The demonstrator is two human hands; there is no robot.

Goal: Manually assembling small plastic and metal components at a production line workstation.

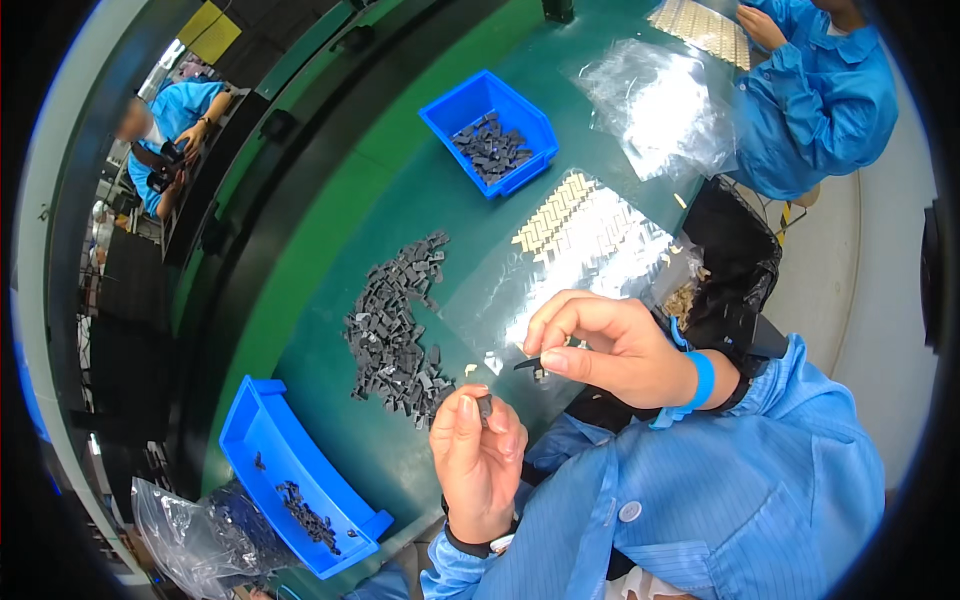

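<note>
A worker in a blue striped smock handles small parts above a green table (390, 205), a loose heap of black pieces (392, 330) spread across it. Just beside the heap's lower end, the left hand (475, 440) pinches a small dark piece (485, 407) between thumb and fingers. Farther right of the heap, the right hand (610, 345) has thumb and forefinger pressed together on a slim black item (526, 364), its pointed end toward the heap; whether it is a tool or a part is unclear. The work appears well short of finished: the heap remains large, and the piece in the left hand looks to be midway through handling. Above and right of the heap, a blue bin (478, 98) holds a modest layer of black pieces, possibly the finished share, though the picture cannot confirm it. Below and left of the heap, a second blue bin (275, 430) contains a thin scatter of smaller dark bits. To the heap's right, a sheet of pale pieces (570, 215) carries many rows, suggesting plenty left to use.
</note>
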